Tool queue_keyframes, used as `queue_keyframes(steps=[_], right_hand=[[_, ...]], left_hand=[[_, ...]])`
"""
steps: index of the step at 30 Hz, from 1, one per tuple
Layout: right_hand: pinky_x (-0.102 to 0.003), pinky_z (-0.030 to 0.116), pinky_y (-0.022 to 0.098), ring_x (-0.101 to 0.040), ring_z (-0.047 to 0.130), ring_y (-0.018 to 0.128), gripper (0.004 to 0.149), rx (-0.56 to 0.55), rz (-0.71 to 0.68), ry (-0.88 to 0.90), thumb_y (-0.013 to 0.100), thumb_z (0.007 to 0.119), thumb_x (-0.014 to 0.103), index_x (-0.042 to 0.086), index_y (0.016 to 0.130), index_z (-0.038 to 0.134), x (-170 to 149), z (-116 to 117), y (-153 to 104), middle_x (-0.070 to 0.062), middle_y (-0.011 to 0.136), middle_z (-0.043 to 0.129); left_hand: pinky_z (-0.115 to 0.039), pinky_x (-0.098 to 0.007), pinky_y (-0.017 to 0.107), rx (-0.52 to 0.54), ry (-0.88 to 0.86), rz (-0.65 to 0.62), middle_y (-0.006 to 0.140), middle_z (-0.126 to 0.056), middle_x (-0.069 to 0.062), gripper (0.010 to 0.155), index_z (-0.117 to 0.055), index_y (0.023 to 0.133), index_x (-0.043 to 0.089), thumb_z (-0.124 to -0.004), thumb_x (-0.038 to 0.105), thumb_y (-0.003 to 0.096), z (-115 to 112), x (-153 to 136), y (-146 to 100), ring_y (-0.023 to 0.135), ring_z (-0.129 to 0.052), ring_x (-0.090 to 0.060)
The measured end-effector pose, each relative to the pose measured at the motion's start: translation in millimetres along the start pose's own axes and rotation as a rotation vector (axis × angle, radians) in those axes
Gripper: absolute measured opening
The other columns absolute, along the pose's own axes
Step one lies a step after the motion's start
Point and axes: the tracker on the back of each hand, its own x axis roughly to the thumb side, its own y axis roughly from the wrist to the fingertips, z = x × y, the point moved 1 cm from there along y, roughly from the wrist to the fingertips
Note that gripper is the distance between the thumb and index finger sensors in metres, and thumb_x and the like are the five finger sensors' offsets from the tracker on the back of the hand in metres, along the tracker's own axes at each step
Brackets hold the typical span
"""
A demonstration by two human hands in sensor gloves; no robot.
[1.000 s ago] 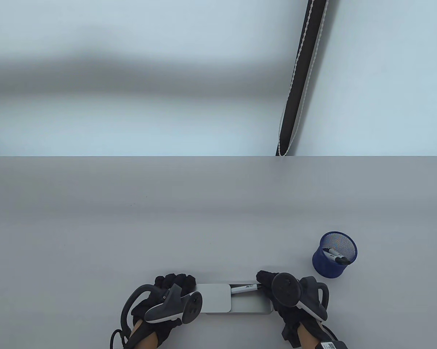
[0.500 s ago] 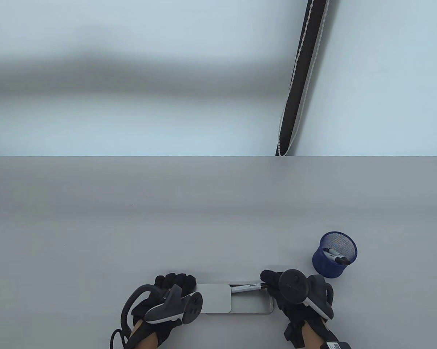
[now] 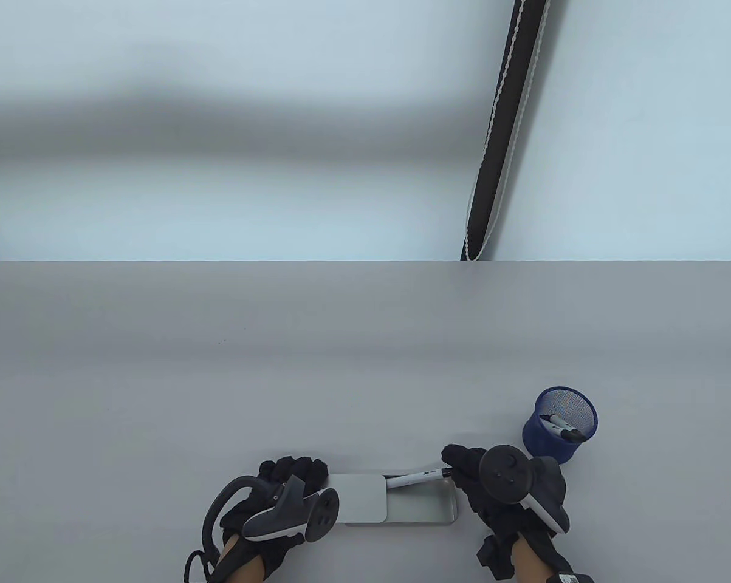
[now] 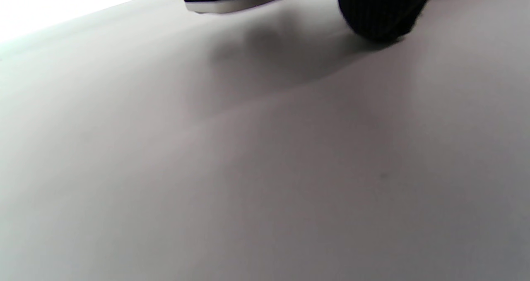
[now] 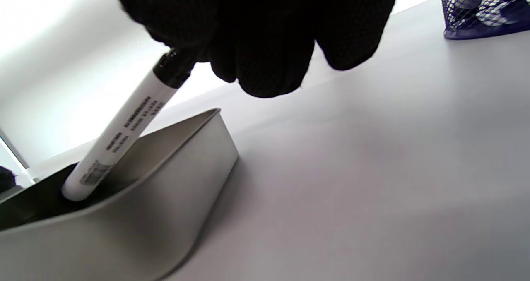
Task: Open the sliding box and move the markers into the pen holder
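Note:
A silver metal sliding box [image 3: 420, 510] lies near the table's front edge, its lid [image 3: 359, 498] slid left. My left hand [image 3: 292, 473] rests at the box's left end with fingers curled over it. My right hand [image 3: 462, 464] pinches the black cap end of a white marker [image 3: 415, 478], lifted at an angle with its far end still inside the box [image 5: 165, 190]. In the right wrist view the marker [image 5: 124, 136] slants up from the box to my fingers [image 5: 256, 45]. A blue mesh pen holder [image 3: 561, 425] at the right holds two markers.
A dark strap [image 3: 499, 133] with white edging hangs against the pale wall behind the table. The grey table [image 3: 280, 364] stretches wide behind the box. The pen holder [image 5: 484, 8] shows at the top right of the right wrist view.
My right hand moved right and slightly up, raising the marker's cap end out of the box. The left hand and the lid stayed put.

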Motion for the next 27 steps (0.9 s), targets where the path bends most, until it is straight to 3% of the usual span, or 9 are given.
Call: queue_keyframes(steps=[15, 27], right_hand=[[-0.043, 0.08, 0.056, -0.016, 0.098, 0.059, 0.042, -0.06, -0.02, 0.067, 0.04, 0.077, 0.034, 0.029, 0.081, 0.082, 4, -18, -3, -0.002, 0.077, 0.091], [-0.041, 0.081, 0.053, -0.015, 0.098, 0.055, 0.041, -0.184, -0.042, 0.118, 0.04, 0.078, 0.036, 0.029, 0.08, 0.082, 10, -44, -10, -0.002, 0.075, 0.092]], left_hand=[[-0.056, -0.045, 0.083, -0.002, -0.001, 0.0, 0.118, -0.042, -0.001, 0.077, -0.03, 0.108, 0.027, -0.063, 0.06, 0.0479, 0, 0, -1, 0.109, -0.055, -0.025], [-0.055, -0.042, 0.083, -0.007, -0.006, 0.001, 0.118, -0.041, -0.001, 0.077, -0.03, 0.108, 0.027, -0.064, 0.061, 0.048, 0, 0, 0, 0.108, -0.055, -0.025]])
